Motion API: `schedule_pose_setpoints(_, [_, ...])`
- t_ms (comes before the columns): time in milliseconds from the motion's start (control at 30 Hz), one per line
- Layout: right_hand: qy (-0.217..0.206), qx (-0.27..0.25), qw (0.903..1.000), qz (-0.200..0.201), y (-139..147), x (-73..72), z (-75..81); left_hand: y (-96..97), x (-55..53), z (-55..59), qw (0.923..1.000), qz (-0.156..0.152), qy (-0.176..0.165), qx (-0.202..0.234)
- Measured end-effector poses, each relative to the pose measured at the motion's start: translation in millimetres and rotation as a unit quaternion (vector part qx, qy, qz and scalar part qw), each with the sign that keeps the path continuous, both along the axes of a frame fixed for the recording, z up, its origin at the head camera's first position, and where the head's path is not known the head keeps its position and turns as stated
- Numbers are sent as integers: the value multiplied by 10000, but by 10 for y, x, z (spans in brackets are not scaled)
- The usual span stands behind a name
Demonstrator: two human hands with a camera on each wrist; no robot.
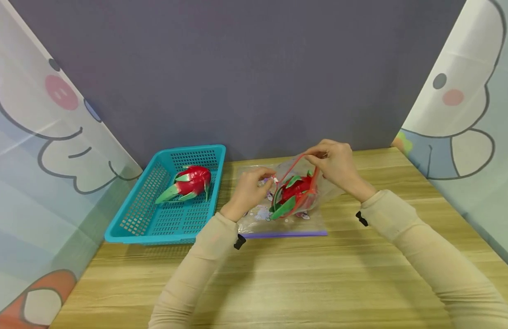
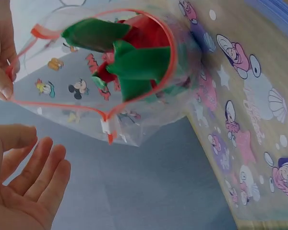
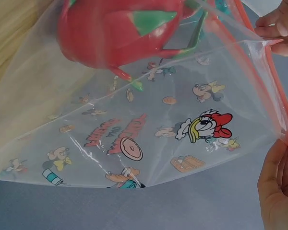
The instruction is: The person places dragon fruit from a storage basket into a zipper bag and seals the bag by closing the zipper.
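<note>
My right hand pinches the red-edged rim of a clear zip bag and holds its mouth open. A red toy dragon fruit with green leaves lies inside, its leaf tips towards the opening. Cartoon prints cover the bag in the right wrist view. My left hand is just beside the mouth, fingers loosely extended and apart from the bag in the left wrist view. A white slider sits on the red zip near that hand.
A second printed zip bag with a purple zip lies flat on the wooden table, under the raised one. To the left stands a blue basket with another toy dragon fruit in it. A grey panel rises behind.
</note>
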State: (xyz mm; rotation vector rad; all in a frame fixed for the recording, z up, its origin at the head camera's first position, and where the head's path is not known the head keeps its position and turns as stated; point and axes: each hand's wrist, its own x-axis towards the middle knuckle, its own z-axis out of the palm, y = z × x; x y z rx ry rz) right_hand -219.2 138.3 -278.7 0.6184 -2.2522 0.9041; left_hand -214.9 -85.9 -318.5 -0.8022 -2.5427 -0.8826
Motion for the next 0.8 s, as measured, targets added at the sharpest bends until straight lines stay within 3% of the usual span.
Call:
schedule_pose_setpoints(167, [1, -130, 9999, 32, 25, -10, -22, 0, -122, -150, 9988, 173, 211, -399])
schedule_pose_setpoints(267, [-2, -201, 9998, 48, 36, -10, -33, 13, -219, -282, 9971, -79, 281, -701])
schedule_pose_setpoints(367, [12, -220, 9997, 68, 49, -10, -35, 29, -300, -364, 9935, -483, 672, -784])
schedule_pose_setpoints(467, [34, -234, 9997, 97, 61, -8, -31, 35, -368, -393, 9866, -712, 1195, -848])
schedule_pose_setpoints(533, [70, -227, 9997, 75, 74, -7, -33, 33, -404, -403, 9837, -787, 1350, -885])
schedule_pose_setpoints(800, [55, -270, 9996, 47, 135, 19, -57, 12, -465, -443, 9820, -1065, 1369, -747])
